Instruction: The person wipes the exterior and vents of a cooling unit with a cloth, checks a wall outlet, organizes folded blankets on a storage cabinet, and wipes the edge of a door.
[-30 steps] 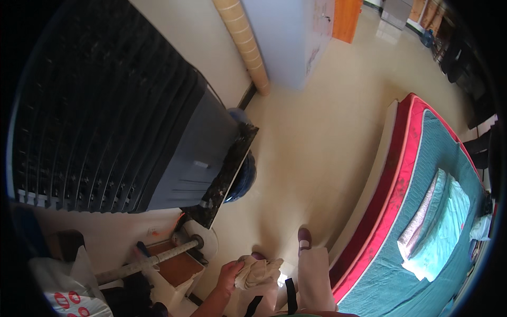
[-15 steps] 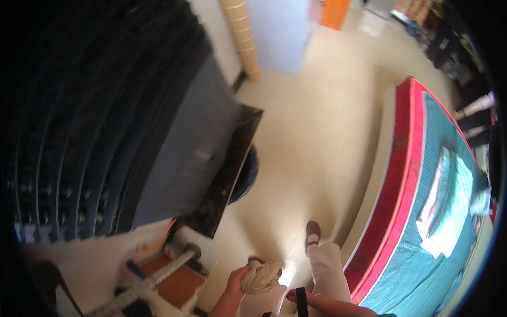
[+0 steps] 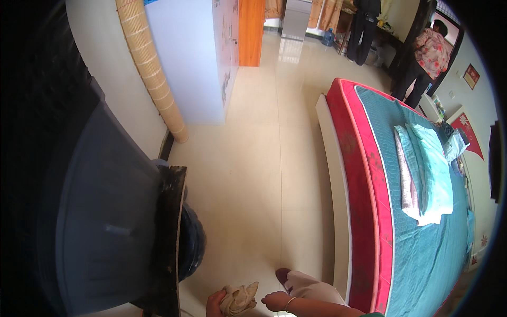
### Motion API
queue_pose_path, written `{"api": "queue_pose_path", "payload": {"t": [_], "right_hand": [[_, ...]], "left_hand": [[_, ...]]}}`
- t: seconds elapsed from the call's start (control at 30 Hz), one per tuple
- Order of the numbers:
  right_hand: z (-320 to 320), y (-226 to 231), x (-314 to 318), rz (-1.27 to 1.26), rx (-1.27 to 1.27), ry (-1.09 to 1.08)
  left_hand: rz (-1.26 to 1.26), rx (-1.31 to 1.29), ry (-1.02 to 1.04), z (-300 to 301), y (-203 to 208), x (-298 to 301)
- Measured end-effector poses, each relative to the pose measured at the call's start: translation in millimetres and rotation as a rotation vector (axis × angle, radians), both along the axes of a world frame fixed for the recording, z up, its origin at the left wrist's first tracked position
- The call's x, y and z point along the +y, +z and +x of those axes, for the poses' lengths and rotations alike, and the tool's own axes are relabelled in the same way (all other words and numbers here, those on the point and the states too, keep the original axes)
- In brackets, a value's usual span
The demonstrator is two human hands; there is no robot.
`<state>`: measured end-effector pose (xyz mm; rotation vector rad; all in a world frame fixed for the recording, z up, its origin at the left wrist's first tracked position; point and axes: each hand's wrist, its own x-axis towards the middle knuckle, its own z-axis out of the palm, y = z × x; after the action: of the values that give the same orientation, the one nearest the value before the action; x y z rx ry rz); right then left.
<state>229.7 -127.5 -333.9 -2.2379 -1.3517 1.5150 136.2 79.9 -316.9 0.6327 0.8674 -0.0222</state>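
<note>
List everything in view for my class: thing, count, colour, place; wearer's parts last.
Cloth: 1, beige, in left hand
Mattress: 1, red-teal, right
Folded bedding: 1 pile, turquoise-white, on mattress
Casing: 1, dark grey, left
Slab: 1, black, beside casing
Rounded container: 1, dark, beside slab
Roll: 1, tan, left wall
Cabinet: 1, pale blue, beside roll
Panel: 1, orange, beside cabinet
Unit: 1, grey, far end
Bottle: 1, blue, far end
Curtains: unclear count, brown, far end
People: 2, dark and floral clothes, upper right
Shoe: 1, maroon, bottom
Left hand: 1, bare, holding cloth
Right hand: 1, bare, beside cloth
</note>
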Motion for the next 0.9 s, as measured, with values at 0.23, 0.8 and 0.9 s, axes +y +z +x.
{"api": "queue_pose_path", "payload": {"t": [0.23,0.8,0.9], "right_hand": [[77,7,32,0.137,-0.160,-0.096],[65,27,66,0.365,-0.069,0.234],[66,20,70,0.387,-0.079,0.292]], "left_hand": [[0.262,-0.057,-0.084,37,-58,24],[0.390,0.325,0.214,-172,-170,76],[0.329,0.275,0.505,-165,-48,101]]}}
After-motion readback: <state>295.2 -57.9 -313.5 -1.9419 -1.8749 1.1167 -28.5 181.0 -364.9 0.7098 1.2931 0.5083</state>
